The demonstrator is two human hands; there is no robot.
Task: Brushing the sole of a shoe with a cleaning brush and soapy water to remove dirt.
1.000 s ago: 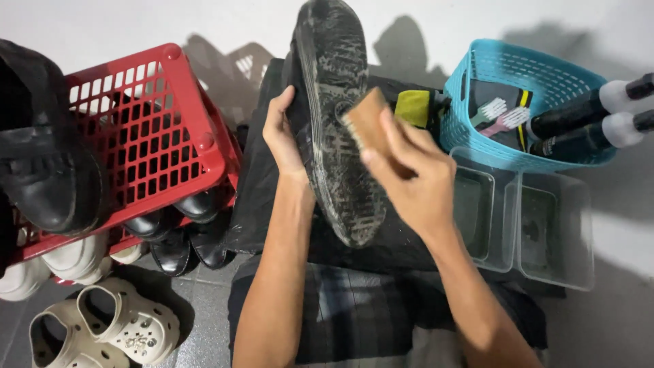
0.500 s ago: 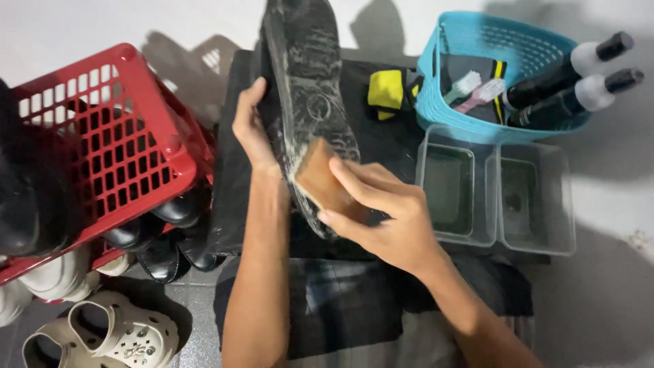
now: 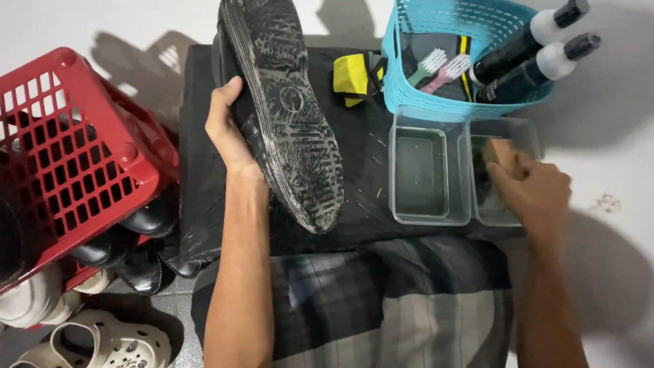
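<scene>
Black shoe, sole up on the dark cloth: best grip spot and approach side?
Grip the black shoe at its narrow midfoot, coming from its left edge, as the left hand does now. The wet, soapy sole faces up; clamping the side edges likely avoids slipping on it.

A shoe (image 3: 286, 116) is held sole-up by the left hand (image 3: 228, 129) over a cloth (image 3: 361, 170) spread in the middle, with a crate (image 3: 75, 163) to its left and more shoes (image 3: 129, 252) tucked under and before that crate. To the right of the shoe, 2 tubs (image 3: 426, 174) are set side by side, and the right hand (image 3: 531, 191) with a brush (image 3: 504, 155) is placed in the right-hand one. Behind the tubs a basket (image 3: 409, 88) is found, with 2 bottles (image 3: 538, 51) and 2 small brushes (image 3: 436, 68) in it, and a sponge (image 3: 351, 75) lies just left of it.
</scene>
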